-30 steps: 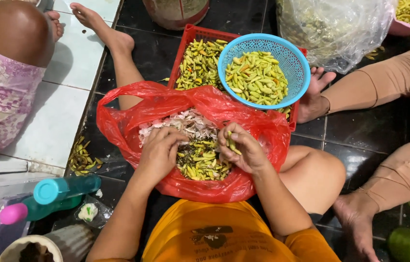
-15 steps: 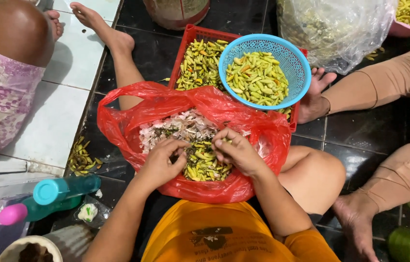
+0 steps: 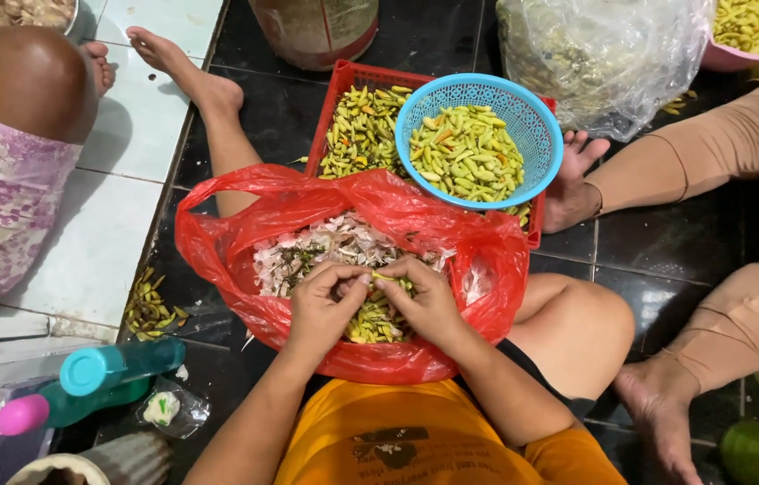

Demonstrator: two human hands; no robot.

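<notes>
A red plastic bag (image 3: 218,235) lies open in my lap, holding pale peelings and a heap of small green chillies (image 3: 370,325). My left hand (image 3: 324,305) and my right hand (image 3: 422,298) meet over that heap, fingertips together on one green chilli (image 3: 390,281). Just beyond the bag a blue round basket (image 3: 536,135) full of green chillies rests on a red crate (image 3: 336,90) of more chillies.
Other people's legs and feet lie at the left, top and right. A clear plastic bag (image 3: 604,54) of chillies and a pink bowl (image 3: 756,40) stand at the back right. Bottles (image 3: 92,382) lie at the lower left, loose chilli stems (image 3: 150,305) on the dark floor.
My two hands have drawn closer together over the chilli heap and shifted slightly toward me; their fingertips now pinch one chilli between them.
</notes>
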